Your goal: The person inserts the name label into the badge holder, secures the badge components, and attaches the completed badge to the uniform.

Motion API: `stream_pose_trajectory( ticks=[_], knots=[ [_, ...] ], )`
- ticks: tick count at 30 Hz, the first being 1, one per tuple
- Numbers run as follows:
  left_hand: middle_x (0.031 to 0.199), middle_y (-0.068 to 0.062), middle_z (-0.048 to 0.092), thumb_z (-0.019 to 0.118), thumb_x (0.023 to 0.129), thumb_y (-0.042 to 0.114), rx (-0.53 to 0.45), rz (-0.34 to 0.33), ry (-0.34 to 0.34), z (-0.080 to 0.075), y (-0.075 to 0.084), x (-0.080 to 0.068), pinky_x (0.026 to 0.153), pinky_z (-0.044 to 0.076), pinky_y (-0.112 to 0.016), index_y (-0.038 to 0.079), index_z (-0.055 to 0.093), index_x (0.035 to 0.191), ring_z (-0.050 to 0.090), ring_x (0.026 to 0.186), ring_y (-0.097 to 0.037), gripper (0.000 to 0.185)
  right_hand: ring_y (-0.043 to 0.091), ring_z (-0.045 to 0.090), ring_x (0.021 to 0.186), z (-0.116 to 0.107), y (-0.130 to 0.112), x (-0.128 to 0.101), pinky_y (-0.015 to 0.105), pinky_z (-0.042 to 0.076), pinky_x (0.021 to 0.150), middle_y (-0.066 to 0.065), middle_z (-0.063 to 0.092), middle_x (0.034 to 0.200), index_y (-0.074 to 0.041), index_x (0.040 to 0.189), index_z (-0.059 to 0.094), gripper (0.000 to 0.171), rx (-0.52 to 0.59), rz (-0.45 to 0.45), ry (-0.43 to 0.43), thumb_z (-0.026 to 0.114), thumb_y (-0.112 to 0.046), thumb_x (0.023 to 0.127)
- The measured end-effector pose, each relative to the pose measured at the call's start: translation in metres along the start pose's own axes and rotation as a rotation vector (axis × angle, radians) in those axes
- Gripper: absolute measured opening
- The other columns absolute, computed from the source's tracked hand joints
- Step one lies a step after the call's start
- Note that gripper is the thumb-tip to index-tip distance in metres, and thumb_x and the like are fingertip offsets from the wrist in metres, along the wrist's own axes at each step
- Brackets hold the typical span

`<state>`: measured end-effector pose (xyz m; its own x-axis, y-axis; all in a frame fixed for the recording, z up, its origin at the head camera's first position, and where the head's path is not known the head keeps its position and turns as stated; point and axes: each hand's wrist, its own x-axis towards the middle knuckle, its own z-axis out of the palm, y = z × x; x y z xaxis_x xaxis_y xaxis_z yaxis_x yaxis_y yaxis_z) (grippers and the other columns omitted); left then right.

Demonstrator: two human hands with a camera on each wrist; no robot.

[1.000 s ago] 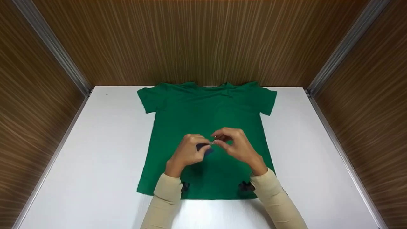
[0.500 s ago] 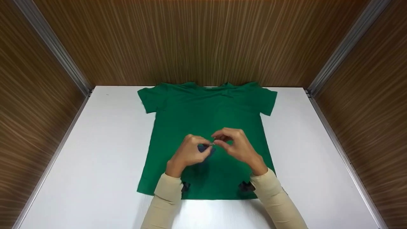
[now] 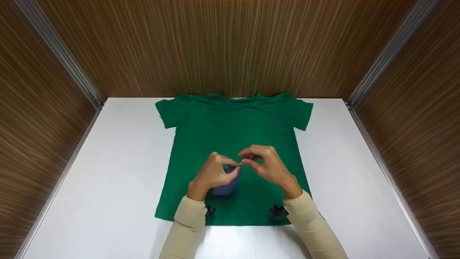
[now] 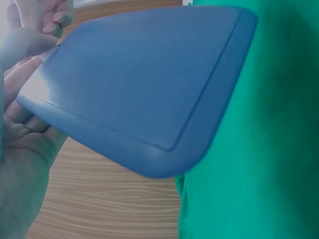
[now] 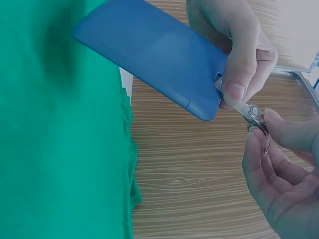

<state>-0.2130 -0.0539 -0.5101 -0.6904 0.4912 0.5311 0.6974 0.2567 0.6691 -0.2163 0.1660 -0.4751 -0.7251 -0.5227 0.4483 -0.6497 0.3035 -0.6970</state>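
- Head view: left hand (image 3: 212, 175) pinches the blue badge holder (image 3: 225, 184); right hand (image 3: 267, 166) pinches its metal clip (image 5: 253, 113).
- Green T-shirt (image 3: 230, 133) lies flat on the surface (image 3: 107, 180); badge looks not yet pinned on.

A purpose-built recording booth is suggested rather than a home: a plain white tabletop (image 3: 107, 172) is enclosed at the back and both sides of the frame by brown wood-grain wall panels (image 3: 230, 46), joined by grey metal corner strips (image 3: 61, 57).
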Motion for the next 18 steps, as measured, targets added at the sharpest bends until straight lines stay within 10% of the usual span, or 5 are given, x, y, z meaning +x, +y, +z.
stream_pose_trajectory(
  ticks=[18],
  knots=[
    [0.085,-0.015,0.08,0.073,0.088,0.0,0.022,0.038,0.019,-0.0006,-0.0018,-0.0007,0.063,0.062,-0.04,0.001,0.083,0.091,0.074,0.066,-0.022,0.01,0.023,0.075,0.088,-0.0004,-0.0014,0.0003,0.031,0.063,0.078,0.017,0.075,0.101,-0.007,0.109,0.077,0.014,0.019,0.002,-0.011,0.07,-0.009,0.097]
  ],
)
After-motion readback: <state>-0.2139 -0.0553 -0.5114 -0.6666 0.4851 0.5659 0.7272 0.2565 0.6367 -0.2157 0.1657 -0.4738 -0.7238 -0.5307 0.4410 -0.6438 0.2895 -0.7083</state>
